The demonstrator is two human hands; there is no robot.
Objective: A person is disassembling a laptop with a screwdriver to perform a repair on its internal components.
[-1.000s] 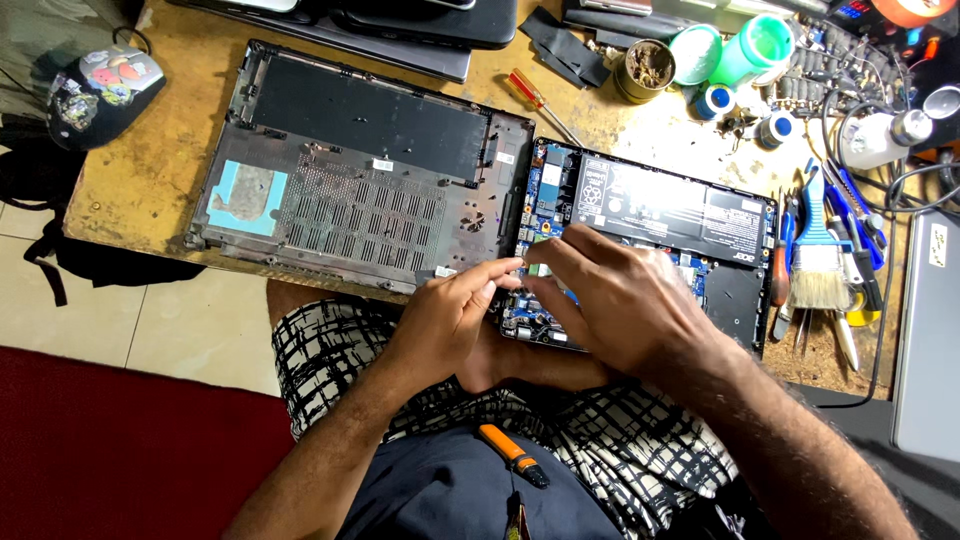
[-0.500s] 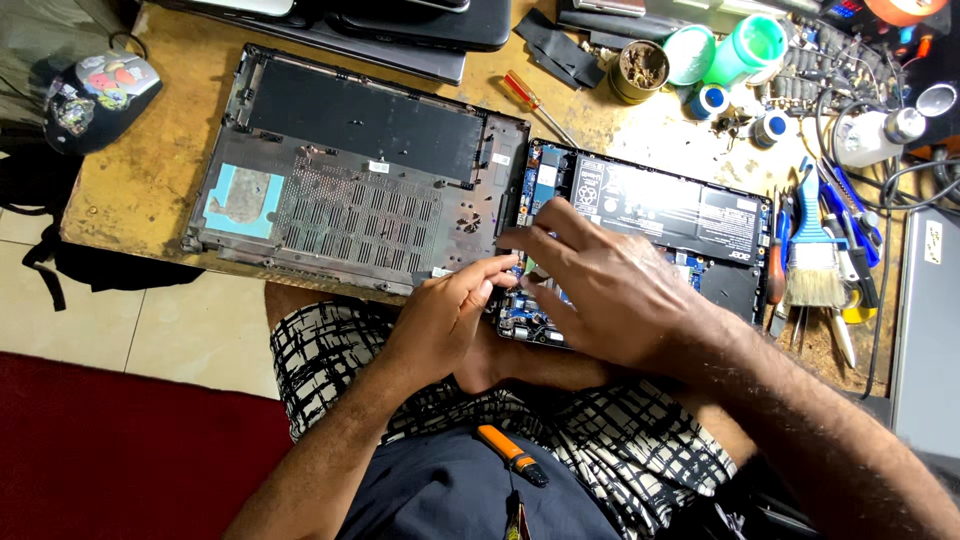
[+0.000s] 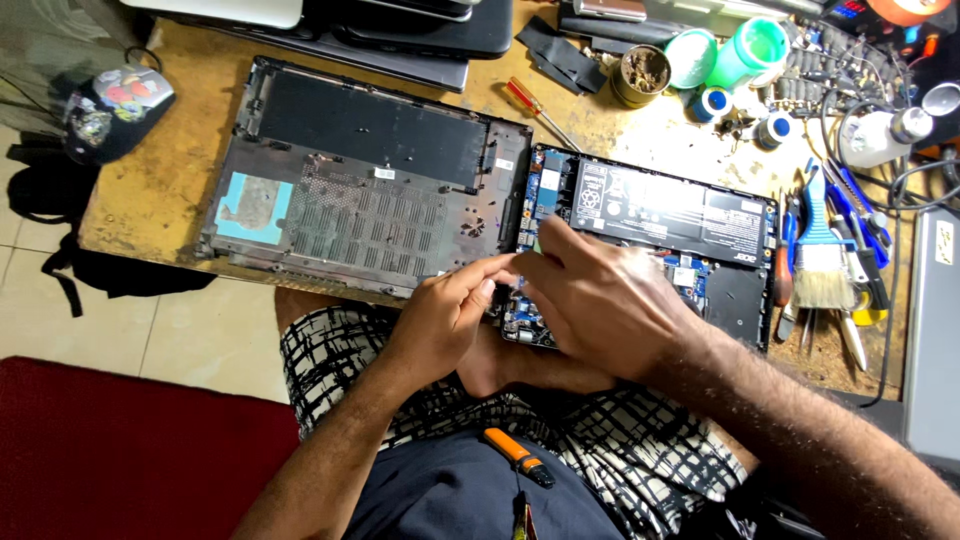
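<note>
An opened laptop (image 3: 650, 215) lies on the wooden workbench with its black battery and blue circuit board (image 3: 548, 190) showing. Its removed bottom cover (image 3: 370, 190) lies upside down to the left. My left hand (image 3: 445, 315) rests at the laptop's near left corner, fingertips pinched together against the board edge. My right hand (image 3: 600, 295) lies flat over the board's near part, fingers pointing left and touching my left fingertips. What sits between the fingers is hidden.
A red-handled screwdriver (image 3: 530, 105) lies behind the laptop. Brushes and pliers (image 3: 825, 255) lie to the right, jars and a green cup (image 3: 745, 50) at the back. Closed laptops (image 3: 400, 30) stack behind. An orange tool (image 3: 515, 455) lies on my lap.
My right hand has slid slightly left and nearer over the board. My left hand stays at the same corner with its fingers pinched.
</note>
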